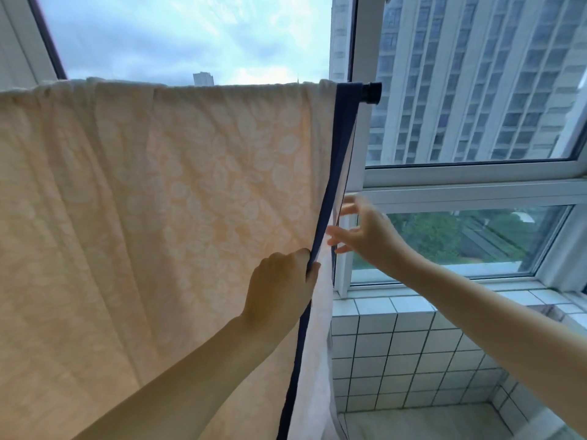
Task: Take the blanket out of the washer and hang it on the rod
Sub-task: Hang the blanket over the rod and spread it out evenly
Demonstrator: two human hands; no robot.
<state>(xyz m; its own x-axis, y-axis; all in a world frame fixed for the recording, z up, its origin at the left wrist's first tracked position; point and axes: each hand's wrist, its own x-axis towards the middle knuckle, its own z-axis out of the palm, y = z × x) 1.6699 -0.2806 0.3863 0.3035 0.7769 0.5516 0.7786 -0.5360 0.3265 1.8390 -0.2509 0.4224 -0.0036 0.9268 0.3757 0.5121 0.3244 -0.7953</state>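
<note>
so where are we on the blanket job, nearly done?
Nearly. Done: the blanket already hangs over the rod; no washer in view. In hand: the left hand pinches the navy border, while the right hand is open beside it. Left: probably just straightening that edge and letting go.

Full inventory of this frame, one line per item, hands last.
Pale orange leaf-patterned blanket with navy edge: one, peach with dark blue border, draped over the rod, filling the left half.
White inner layer of the blanket: one, white, hanging behind the navy edge, lower centre.
Black rod end: one, black, sticking out right of the blanket, top centre.
White window frame: one, white, right side.
Grey high-rise building: one, grey, outside, upper right.
White tiled ledge and wall: one, white with dark grout, lower right.
Left hand: one, pinching the navy edge.
Right hand: one, fingers spread, just right of the edge, holding nothing.
</note>
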